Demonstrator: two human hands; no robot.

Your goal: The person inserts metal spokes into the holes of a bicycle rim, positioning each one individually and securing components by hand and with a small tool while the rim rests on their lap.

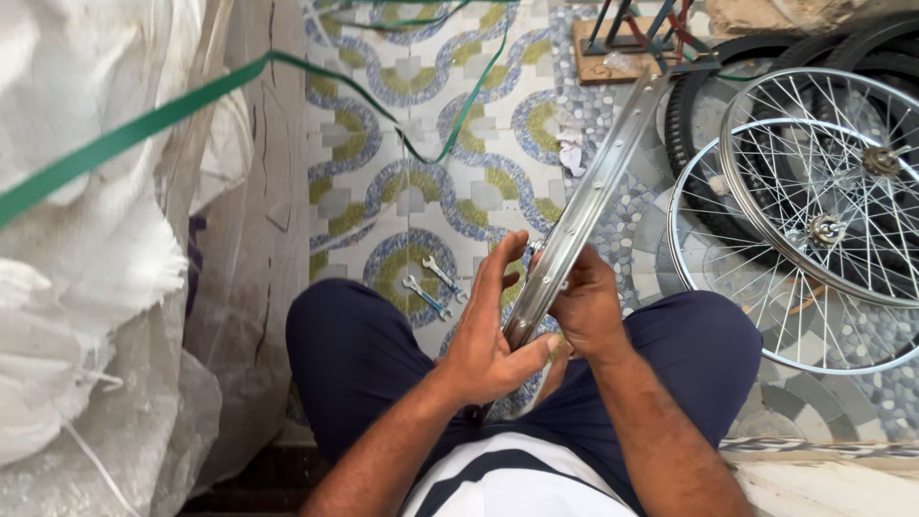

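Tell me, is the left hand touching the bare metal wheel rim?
Touching. The head view shows the left hand wrapped around the near end of the rim, thumb pressed on its edge, with the right hand gripping the other side.

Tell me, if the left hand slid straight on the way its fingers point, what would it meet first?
Probably the bare metal rim itself: the left hand already lies against it, fingers aimed up along its edge. Past that, the way looks free over the patterned tile floor; the two wrenches lie off to the side. Depth is uncertain.

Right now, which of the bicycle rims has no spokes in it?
The bare rim held edge-on between both hands. The two wheels lying on the floor to the right are both fully spoked with hubs.
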